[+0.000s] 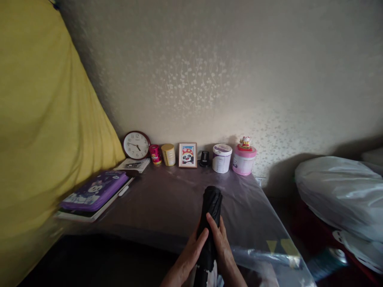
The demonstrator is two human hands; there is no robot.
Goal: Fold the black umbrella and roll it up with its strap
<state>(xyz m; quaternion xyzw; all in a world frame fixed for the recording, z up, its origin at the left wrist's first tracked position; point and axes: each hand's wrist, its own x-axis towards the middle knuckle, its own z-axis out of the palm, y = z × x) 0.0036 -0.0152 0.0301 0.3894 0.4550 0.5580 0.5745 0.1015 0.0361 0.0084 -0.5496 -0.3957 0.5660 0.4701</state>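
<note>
A folded black umbrella [212,203] points away from me over the near part of the table, its far end raised toward the wall. My left hand [191,249] wraps its left side, thumb lying along the fabric. From the right, my right hand [220,239] closes round the same umbrella a little farther up, thumb on top. Both hands are closed on it, and some fingers are hidden behind the fabric. The umbrella's near end runs down to the bottom edge of the view.
Along the wall on the table [167,195] stand a clock [137,145], several canisters, a framed panda picture [188,155] and a pink tub [243,161] bearing a figurine [245,142]. A purple case [95,191] lies at left by a yellow curtain [44,119]. White bags [338,191] sit right.
</note>
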